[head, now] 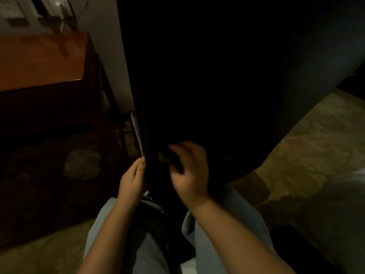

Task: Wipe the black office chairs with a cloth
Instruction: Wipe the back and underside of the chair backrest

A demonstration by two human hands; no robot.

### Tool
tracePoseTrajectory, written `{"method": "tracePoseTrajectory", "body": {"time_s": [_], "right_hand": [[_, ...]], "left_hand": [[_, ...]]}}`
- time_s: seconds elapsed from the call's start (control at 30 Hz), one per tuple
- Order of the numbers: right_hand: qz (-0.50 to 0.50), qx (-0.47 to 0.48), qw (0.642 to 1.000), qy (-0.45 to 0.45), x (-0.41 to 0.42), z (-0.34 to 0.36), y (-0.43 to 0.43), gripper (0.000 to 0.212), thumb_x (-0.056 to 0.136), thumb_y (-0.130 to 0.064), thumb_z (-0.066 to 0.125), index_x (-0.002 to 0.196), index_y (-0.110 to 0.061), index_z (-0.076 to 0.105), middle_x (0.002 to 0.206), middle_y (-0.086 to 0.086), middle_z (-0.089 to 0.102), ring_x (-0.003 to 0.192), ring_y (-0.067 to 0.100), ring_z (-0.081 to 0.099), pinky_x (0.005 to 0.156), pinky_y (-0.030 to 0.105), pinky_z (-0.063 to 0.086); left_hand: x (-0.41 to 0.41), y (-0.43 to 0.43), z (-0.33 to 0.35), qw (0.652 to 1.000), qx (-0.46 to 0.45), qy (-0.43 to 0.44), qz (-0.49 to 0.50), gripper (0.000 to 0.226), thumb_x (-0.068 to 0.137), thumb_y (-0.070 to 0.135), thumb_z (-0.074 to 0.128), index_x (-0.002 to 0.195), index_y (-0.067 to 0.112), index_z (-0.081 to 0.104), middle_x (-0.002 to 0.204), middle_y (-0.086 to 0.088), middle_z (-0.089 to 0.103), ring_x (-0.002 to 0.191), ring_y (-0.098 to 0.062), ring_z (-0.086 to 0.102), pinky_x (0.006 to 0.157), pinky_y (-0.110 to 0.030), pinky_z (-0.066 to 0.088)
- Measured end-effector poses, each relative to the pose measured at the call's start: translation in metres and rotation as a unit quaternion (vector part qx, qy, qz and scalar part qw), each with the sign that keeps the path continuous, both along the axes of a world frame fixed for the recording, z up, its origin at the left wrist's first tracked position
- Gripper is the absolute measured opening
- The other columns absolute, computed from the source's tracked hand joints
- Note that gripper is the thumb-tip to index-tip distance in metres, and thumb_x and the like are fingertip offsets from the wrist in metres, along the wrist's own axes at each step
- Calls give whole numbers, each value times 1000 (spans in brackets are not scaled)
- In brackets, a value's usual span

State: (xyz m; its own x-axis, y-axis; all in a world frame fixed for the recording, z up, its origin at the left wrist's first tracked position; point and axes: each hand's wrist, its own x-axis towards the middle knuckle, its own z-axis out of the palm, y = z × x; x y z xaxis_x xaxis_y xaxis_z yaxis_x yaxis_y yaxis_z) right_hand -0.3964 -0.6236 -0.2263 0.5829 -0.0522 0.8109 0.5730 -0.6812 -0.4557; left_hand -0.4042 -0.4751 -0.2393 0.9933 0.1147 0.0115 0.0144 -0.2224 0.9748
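The back of a black office chair (217, 86) fills the middle of the view, very dark. My left hand (133, 180) pinches the chair's left edge low down, thumb against fingers. Just to the right, my right hand (190, 173) is blurred with motion against the lower part of the chair. Its fingers curl over a dark bunched cloth (170, 158), which is hard to make out against the black surface.
A brown wooden desk (39, 60) stands at the left beside a white wall (110, 46). A thin pale strip (136, 131) runs along the chair's left edge. Patterned floor (306, 151) shows at the right. My knees in light trousers (150, 254) are below the hands.
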Motion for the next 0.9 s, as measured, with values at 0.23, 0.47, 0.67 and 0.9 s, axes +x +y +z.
{"method": "tracePoseTrajectory", "body": {"time_s": [0.23,0.47,0.67,0.9], "right_hand": [[64,-65,995,26,2,-6,-11,43,72,-7,52,112,-21,59,114,-2,47,103,21,50,92,23,40],[-126,139,976,110,11,1,-109,44,75,-9,52,118,-19,48,119,16,53,111,22,50,99,12,33],[-239,270,918,162,24,9,-143,51,82,-27,45,124,0,55,119,19,60,112,33,57,89,28,39],[-88,98,991,28,0,9,-21,37,76,-12,49,112,-18,57,115,14,55,108,25,49,101,20,32]], "left_hand": [[0,8,-8,1000,2,-2,4,24,104,30,32,102,39,55,97,20,61,87,22,54,73,-3,40],[3,15,-10,998,-58,26,-20,34,96,41,28,103,30,60,100,10,63,84,16,59,72,-6,42],[3,16,-11,997,-65,18,-28,35,95,39,30,106,27,60,102,10,63,87,16,59,72,-5,43],[2,13,-12,998,-59,13,0,31,98,37,32,102,29,62,100,9,65,87,13,60,76,-11,43]]}}
